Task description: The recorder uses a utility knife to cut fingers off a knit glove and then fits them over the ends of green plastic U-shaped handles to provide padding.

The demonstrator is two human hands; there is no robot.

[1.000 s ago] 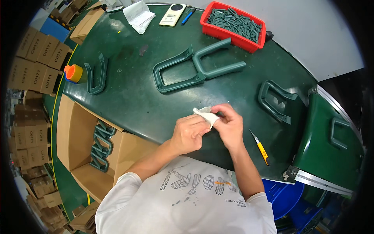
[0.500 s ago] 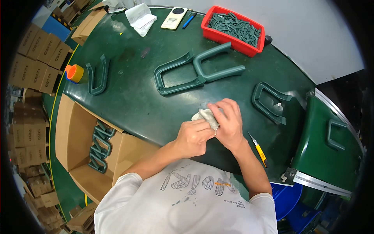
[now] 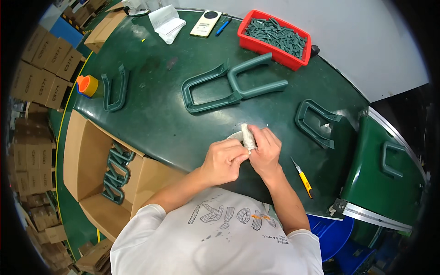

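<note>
Above the near edge of the dark green, glossy table [image 3: 156,123], a person's two bare hands met around an off-white, ribbed piece of soft material [image 3: 248,136], which stood up between them with a paler flap on its left side. The left hand [image 3: 223,158] pinched its lower end between thumb and forefinger, the other fingers curled in. The right hand [image 3: 266,150] gripped its right side, the fingers bent and close together; where the right thumb lay could not be told. Right of the right forearm, near the same edge, lay a yellow-handled knife with a slim blade [image 3: 304,182] pointing toward the far edge. Beyond it, toward the table's right end, lay a dark green, U-shaped plastic piece [image 3: 316,136]. Two more U-shaped green pieces [image 3: 213,105] touched each other mid-table, past the hands. Along the far edge stood a red, rectangular plastic bin [image 3: 270,51] filled with short, dark green strips [image 3: 277,36]. At the near left edge stood an open, brown cardboard box [image 3: 85,160] with zigzagging green pieces [image 3: 120,169] inside, close to the left forearm.
</note>
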